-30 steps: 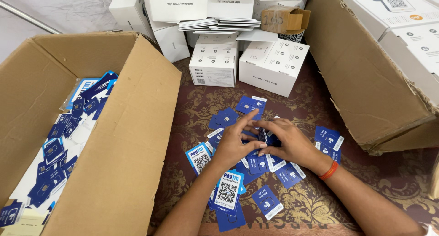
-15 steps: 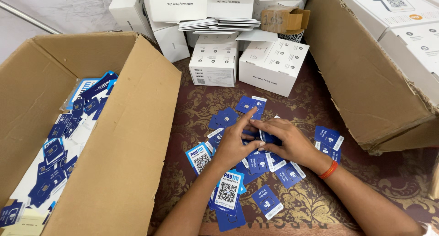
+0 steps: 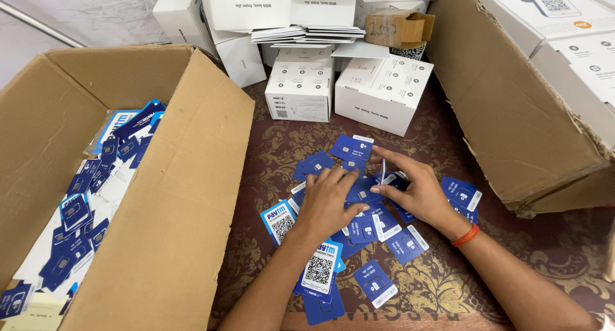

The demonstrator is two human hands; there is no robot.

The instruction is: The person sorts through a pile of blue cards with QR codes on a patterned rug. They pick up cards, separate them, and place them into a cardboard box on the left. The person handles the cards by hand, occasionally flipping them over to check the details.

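Observation:
Many small blue cards [image 3: 351,148] lie scattered on a maroon patterned cloth [image 3: 544,248]. My left hand [image 3: 330,201] rests flat on the pile, fingers spread over several cards. Just to its right, my right hand [image 3: 419,189], with an orange band at the wrist, pinches a thin card [image 3: 383,171] on edge between thumb and forefinger. Two larger blue-and-white cards with square codes [image 3: 280,219] lie beside and under my left forearm.
An open cardboard box [image 3: 186,177] on the left holds many more blue cards [image 3: 96,177]. White cartons [image 3: 300,87] stand stacked at the back. A big cardboard box [image 3: 506,107] with white cartons inside fills the right side.
My hands have drawn apart. The left one has flattened onto the pile, and the right has shifted right and lifted a card onto its edge.

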